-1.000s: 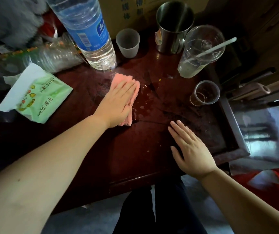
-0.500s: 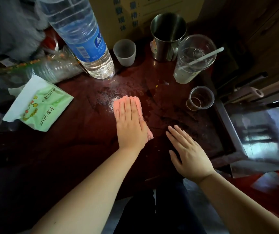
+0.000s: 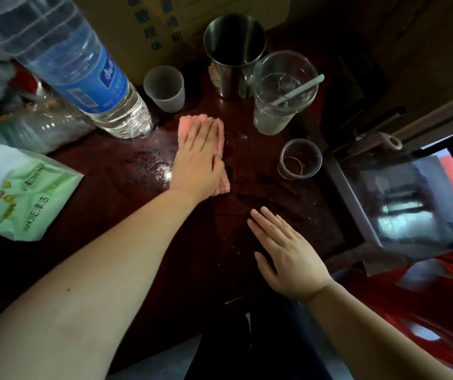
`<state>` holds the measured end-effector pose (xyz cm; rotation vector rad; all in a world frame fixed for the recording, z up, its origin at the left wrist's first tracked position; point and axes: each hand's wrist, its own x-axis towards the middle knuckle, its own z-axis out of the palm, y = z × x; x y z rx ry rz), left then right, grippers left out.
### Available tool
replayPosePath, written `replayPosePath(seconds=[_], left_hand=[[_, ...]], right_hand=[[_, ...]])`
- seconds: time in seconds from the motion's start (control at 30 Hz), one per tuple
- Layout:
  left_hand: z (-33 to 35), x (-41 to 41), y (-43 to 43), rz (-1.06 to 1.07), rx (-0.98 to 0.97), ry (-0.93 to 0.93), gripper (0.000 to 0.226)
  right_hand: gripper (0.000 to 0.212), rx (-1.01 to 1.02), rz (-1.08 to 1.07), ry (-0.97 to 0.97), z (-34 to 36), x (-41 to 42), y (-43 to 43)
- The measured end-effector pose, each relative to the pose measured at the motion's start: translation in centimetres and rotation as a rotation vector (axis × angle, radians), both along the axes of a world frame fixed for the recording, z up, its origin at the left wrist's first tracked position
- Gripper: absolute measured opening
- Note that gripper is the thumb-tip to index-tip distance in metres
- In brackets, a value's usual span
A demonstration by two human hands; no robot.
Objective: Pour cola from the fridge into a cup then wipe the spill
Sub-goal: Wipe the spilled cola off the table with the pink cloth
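1. The left hand (image 3: 198, 157) lay flat with its fingers straight and close together. It pressed the pink fluffy cloth (image 3: 221, 138) onto the dark red-brown wooden counter (image 3: 220, 237). The cloth showed past the fingertips and along the right side of the hand.
2. Half a second before, this hand and the cloth were nearer to the person, about the middle of the counter. Now they had gone out again to the far part, between the big clear water bottle with a blue label (image 3: 83, 64) and the small clear plastic cup (image 3: 300, 159) (so, a stroke back and forth).
3. The right hand (image 3: 288, 256) had not moved. It rested palm down on the counter with straight fingers and held nothing.
4. I judged that the pouring was finished and the wiping was going on. A shining wet patch (image 3: 154, 165) remained just left of the left hand, so the wiping was not complete.
5. The small cup stood upright to the right of the cloth, apart from it, with a thin brownish ring at its bottom. No cola bottle was in view.
6. The counter was crowded and the light was dim. A steel mug (image 3: 233, 50), a tall clear cup with a white spoon (image 3: 283, 89) and a small frosted cup (image 3: 165, 87) stood at the far side before a cardboard box (image 3: 165, 23). A green tissue pack (image 3: 28, 193) lay at the left.
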<state>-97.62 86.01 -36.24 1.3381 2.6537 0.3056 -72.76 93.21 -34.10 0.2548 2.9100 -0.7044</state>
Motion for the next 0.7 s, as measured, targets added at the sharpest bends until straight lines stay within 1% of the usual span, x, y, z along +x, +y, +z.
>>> replayPosePath(seconds=[0.1,0.27,0.43,0.7], left_hand=[[0.3,-0.9,0.3,-0.156,-0.001,0.002,0.067],[0.7,-1.7,0.3,-0.331,-0.053,-0.005,0.065],[0.8,-1.8,0.2,-0.455,-0.057,-0.006,0.066],[1.3,-1.3,-0.3,-0.576,-0.084,-0.026,0.066]], right_hand=[[0.057,-0.006,0.000,0.001,0.0,0.0,0.0],[0.057,-0.010,0.004,0.013,-0.1,0.0,0.0],[0.057,-0.004,0.001,0.016,0.0,0.1,-0.1],[0.057,-0.009,-0.001,0.029,-0.2,0.2,0.0]])
